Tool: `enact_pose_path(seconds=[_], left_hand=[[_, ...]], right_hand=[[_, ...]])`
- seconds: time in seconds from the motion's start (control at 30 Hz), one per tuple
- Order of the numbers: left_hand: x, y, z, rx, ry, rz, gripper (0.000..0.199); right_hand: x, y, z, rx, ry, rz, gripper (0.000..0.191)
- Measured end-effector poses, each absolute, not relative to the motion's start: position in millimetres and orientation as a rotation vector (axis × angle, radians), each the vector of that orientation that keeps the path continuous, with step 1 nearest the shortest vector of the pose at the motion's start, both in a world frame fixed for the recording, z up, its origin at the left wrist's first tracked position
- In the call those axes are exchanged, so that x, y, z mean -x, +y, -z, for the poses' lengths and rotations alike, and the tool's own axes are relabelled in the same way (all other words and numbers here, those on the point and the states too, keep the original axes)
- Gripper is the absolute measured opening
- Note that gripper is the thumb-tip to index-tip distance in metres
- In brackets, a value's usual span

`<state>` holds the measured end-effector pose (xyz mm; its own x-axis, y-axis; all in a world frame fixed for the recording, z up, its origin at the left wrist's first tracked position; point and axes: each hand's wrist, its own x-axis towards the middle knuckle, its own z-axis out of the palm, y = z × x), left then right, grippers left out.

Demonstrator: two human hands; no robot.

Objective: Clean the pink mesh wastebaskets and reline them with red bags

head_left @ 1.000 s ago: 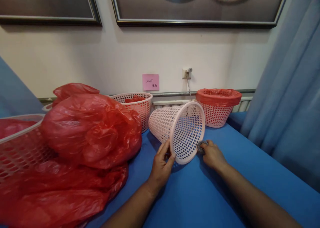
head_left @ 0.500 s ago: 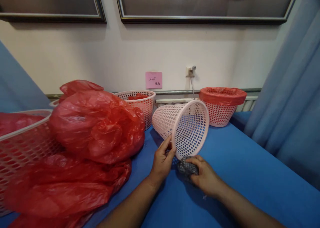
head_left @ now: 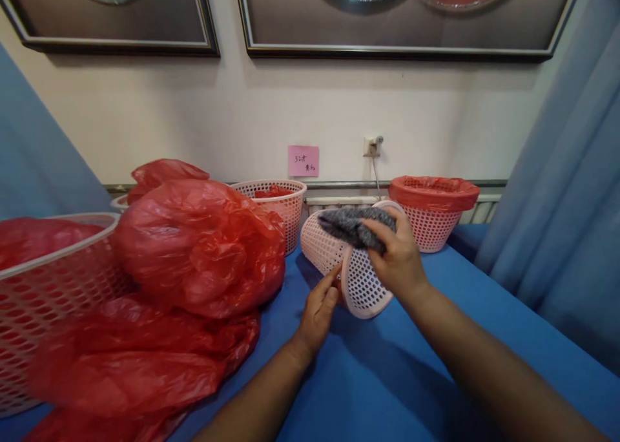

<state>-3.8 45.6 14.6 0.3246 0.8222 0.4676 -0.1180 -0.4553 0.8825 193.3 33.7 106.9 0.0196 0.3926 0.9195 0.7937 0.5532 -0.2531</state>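
Note:
A pink perforated plastic basket lies on its side on the blue-covered table, its mouth turned toward me and to the right. My left hand holds it low at the left of the rim, thumb toward me; some of its fingers are hidden by the basket. A crumpled dark grey cloth is bunched in my right hand, closed around its right end. Cloth and hand are over the upper part of the basket's rim and cover part of it. Whether the cloth touches the rim I cannot tell.
Red plastic bags are heaped at left beside a large pink basket. Another basket stands behind them. A red-lined basket stands at the back right. A wall socket has a cord. Blue curtains hang at the sides.
My right hand has lifted the grey cloth from the lower rim to the upper part of the basket. My left hand stays at the rim's left side. The view has tilted slightly upward.

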Motion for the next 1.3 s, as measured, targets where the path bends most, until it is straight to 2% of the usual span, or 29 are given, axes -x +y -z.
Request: enact_pose_path(seconds=[0.13, 0.3, 0.43, 0.6, 0.67, 0.77, 0.87, 0.93, 1.07, 1.17, 1.3], left_hand=[[1, 46, -14, -1.684, 0.673, -1.312, 0.062], [-2, 47, -13, -1.724, 0.666, -1.339, 0.056], [-2, 47, -13, -1.76, 0.663, -1.349, 0.052], [0, 47, -12, -1.776, 0.688, -1.346, 0.053], [0, 47, -11, -1.778, 0.697, -1.348, 0.055], [-1, 48, -9, -1.777, 0.701, -1.343, 0.056], [-2, 48, -5, -1.764, 0.7, -1.349, 0.056], [-3, 48, -3, -1.753, 0.7, -1.349, 0.058], [-4, 47, -2, -1.742, 0.702, -1.333, 0.061], [-4, 46, -4, -1.712, 0.71, -1.333, 0.063], [-4, 46, -5, -1.665, 0.712, -1.319, 0.065]], right_hand=[[-242, 77, -132, 1.321, -1.481, 0.526, 0.05], [-296, 106, -130, 1.642, -1.428, 0.476, 0.043], [-287, 100, -127, 1.534, -1.517, 0.506, 0.042], [-256, 89, -133, 1.123, -1.763, 0.616, 0.051], [-263, 96, -130, 1.09, -1.72, 0.616, 0.05], [-292, 108, -107, 1.382, -1.52, 0.482, 0.044], [-316, 107, -61, 1.807, -1.395, 0.272, 0.042], [-319, 97, -23, 1.913, -1.45, 0.176, 0.038], [-305, 73, 36, 2.035, -1.59, 0.0, 0.042], [-295, 63, 50, 2.071, -1.663, -0.069, 0.046], [-281, 49, 44, 2.053, -1.78, -0.163, 0.051]])
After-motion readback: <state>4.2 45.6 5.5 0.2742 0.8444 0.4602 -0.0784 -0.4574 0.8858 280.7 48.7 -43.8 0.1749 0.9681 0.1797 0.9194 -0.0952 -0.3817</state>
